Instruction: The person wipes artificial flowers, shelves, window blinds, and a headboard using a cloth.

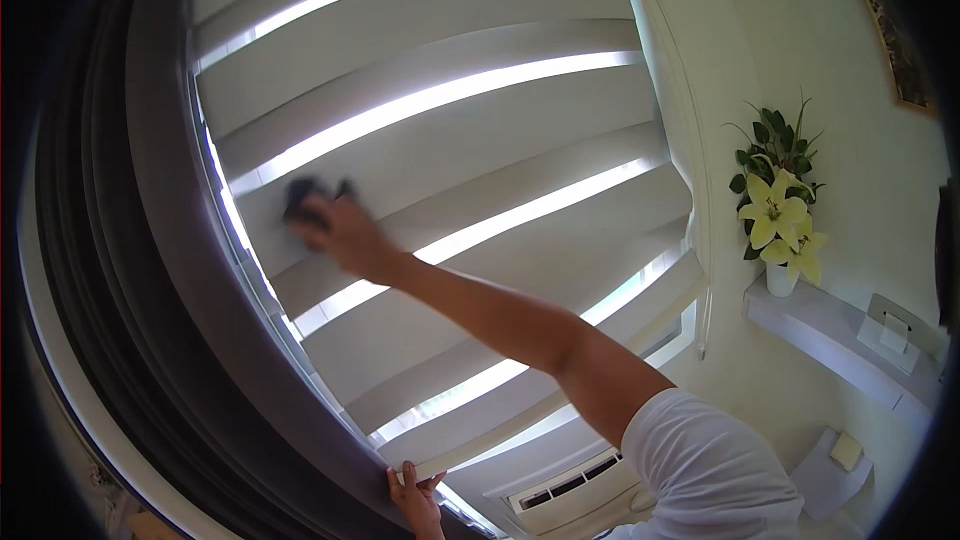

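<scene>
A striped grey-white zebra roller blind (480,150) hangs over a bright window, with light coming through its sheer bands. My right hand (345,235) reaches far up and left, closed on a dark cloth (308,198) against the blind's fabric. Motion blurs the cloth, so its exact shape does not show. Low in the view, my left hand (414,502) grips the lower left corner of the blind at its bottom rail (490,440). Part of the left fingers is hidden behind the rail.
Dark curtains (150,270) hang along the left side. A bead cord (704,320) runs beside the blind on the right. Yellow lilies (778,215) in a white vase (780,280) stand on a wall shelf (830,340). Below the blind is a vented white unit (565,485).
</scene>
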`<state>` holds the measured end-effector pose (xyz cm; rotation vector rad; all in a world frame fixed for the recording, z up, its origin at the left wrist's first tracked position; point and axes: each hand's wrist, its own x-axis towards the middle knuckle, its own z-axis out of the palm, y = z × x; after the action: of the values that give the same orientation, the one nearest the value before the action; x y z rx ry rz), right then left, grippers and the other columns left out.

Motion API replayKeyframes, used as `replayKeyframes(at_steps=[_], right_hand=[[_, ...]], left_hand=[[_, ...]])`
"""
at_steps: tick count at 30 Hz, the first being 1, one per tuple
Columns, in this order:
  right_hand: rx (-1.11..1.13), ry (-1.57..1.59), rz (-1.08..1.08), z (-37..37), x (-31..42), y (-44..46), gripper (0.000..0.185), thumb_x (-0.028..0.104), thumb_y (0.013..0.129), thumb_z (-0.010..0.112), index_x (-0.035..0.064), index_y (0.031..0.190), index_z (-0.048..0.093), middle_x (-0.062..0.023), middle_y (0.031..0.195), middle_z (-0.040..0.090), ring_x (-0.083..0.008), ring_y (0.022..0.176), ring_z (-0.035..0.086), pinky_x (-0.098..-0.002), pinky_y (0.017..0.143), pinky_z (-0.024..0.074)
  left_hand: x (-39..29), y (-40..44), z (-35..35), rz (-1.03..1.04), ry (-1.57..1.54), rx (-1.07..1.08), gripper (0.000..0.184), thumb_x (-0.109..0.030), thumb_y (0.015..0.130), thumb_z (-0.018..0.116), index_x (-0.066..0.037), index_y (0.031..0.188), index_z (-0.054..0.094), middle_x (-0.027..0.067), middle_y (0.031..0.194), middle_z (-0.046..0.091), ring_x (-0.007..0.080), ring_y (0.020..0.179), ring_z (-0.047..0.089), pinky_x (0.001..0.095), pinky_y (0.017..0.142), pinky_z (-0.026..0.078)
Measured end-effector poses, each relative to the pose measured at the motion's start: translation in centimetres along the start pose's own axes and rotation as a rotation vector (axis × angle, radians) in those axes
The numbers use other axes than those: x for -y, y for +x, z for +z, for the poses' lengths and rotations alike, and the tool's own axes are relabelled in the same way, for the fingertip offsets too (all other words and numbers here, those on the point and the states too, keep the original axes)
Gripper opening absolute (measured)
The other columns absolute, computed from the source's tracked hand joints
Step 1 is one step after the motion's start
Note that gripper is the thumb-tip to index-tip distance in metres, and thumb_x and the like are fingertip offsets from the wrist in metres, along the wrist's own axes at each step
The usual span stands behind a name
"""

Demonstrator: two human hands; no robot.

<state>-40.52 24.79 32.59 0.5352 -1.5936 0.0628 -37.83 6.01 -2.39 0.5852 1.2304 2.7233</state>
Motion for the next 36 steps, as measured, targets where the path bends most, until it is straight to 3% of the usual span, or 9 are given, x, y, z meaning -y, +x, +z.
replayKeyframes(at_steps=[4,17,22,23,24,27,31,34,36], right_hand=[[0.009,-0.369,-0.529,-0.8,-1.2,-0.8,0.03,0.016,0.078,0.056,0.0237,0.106,0.056,-0.0073,0.102,0.053,-0.0232,0.093,0.05,-0.0389,0.08,0.0406],[-0.579,-0.815,0.799,-20.2,-14.9,-24.9,0.06,-0.006,0.072,0.046,0.0136,0.128,0.038,-0.0168,0.108,0.052,-0.033,0.099,0.045,-0.0436,0.086,0.0317],[-0.138,-0.268,0.627,-4.6,-1.2,-26.8,0.041,-0.008,0.075,0.042,0.0012,0.115,0.05,-0.0141,0.112,0.051,-0.0295,0.104,0.044,-0.0408,0.09,0.032],[-0.073,0.54,0.886,-3.6,2.3,-25.3,0.042,-0.008,0.074,0.045,0.0011,0.115,0.049,-0.0143,0.112,0.049,-0.0292,0.104,0.043,-0.0399,0.089,0.0333],[-0.05,0.032,0.381,-2.5,4.9,-25.3,0.042,-0.003,0.074,0.05,0.0037,0.116,0.049,-0.0114,0.115,0.047,-0.0274,0.102,0.043,-0.0403,0.086,0.0354],[0.439,-0.201,0.109,-2.6,6.1,-26.4,0.051,0.004,0.07,0.06,0.0219,0.117,0.052,-0.0047,0.121,0.044,-0.0251,0.101,0.045,-0.0396,0.086,0.037],[0.05,-0.061,0.24,-7.6,-3.6,-29.8,0.03,0.004,0.083,0.046,0.016,0.108,0.057,-0.0069,0.112,0.049,-0.0203,0.095,0.051,-0.0348,0.084,0.04],[-0.253,0.223,1.007,-18.5,-10.3,-28.7,0.024,0.024,0.088,0.052,0.0021,0.092,0.062,-0.0122,0.098,0.053,-0.0178,0.084,0.051,-0.0291,0.074,0.0425],[-0.36,-0.439,0.865,-23.3,-14.4,-31.4,0.034,0.003,0.079,0.053,0.0091,0.112,0.055,-0.0171,0.103,0.048,-0.0263,0.092,0.044,-0.0362,0.082,0.0368]], left_hand=[[0.7,0.9,-1.3,0.041,0.027,-0.039,0.025,-0.013,0.087,0.051,-0.005,0.107,0.04,0.0108,0.096,0.055,0.023,0.081,0.061,0.0403,0.058,0.057],[2.7,4.2,-0.8,-0.049,0.021,-0.033,0.027,-0.014,0.086,0.054,-0.004,0.106,0.039,0.0123,0.093,0.055,0.0256,0.076,0.061,0.0422,0.063,0.057],[2.5,4.2,-0.7,-0.034,0.012,-0.039,0.032,-0.015,0.085,0.056,-0.004,0.108,0.036,0.0139,0.096,0.055,0.028,0.081,0.062,0.0415,0.062,0.058],[2.4,4.2,-0.7,-0.04,0.017,-0.033,0.032,-0.015,0.085,0.056,-0.004,0.108,0.036,0.0139,0.096,0.055,0.028,0.081,0.062,0.0415,0.062,0.058],[2.3,4.4,-0.7,-0.035,0.025,-0.06,0.034,-0.015,0.085,0.056,-0.004,0.109,0.035,0.0143,0.097,0.054,0.028,0.081,0.061,0.0415,0.062,0.058],[2.3,4.9,-0.4,-0.035,0.034,-0.071,0.036,-0.015,0.084,0.057,-0.004,0.11,0.035,0.015,0.099,0.054,0.0284,0.081,0.061,0.0415,0.062,0.058],[1.9,4.9,0.6,-0.039,0.059,-0.103,0.035,-0.015,0.084,0.056,-0.003,0.11,0.035,0.0154,0.1,0.053,0.0292,0.082,0.061,0.0415,0.062,0.058],[1.8,5.6,0.4,-0.071,0.088,-0.076,0.034,-0.016,0.085,0.056,-0.003,0.109,0.036,0.0158,0.1,0.053,0.0296,0.084,0.06,0.0417,0.062,0.058],[2.3,6.0,0.3,-0.064,0.092,-0.062,0.033,-0.016,0.085,0.056,-0.003,0.109,0.036,0.0158,0.1,0.053,0.0296,0.084,0.06,0.0416,0.062,0.058]])
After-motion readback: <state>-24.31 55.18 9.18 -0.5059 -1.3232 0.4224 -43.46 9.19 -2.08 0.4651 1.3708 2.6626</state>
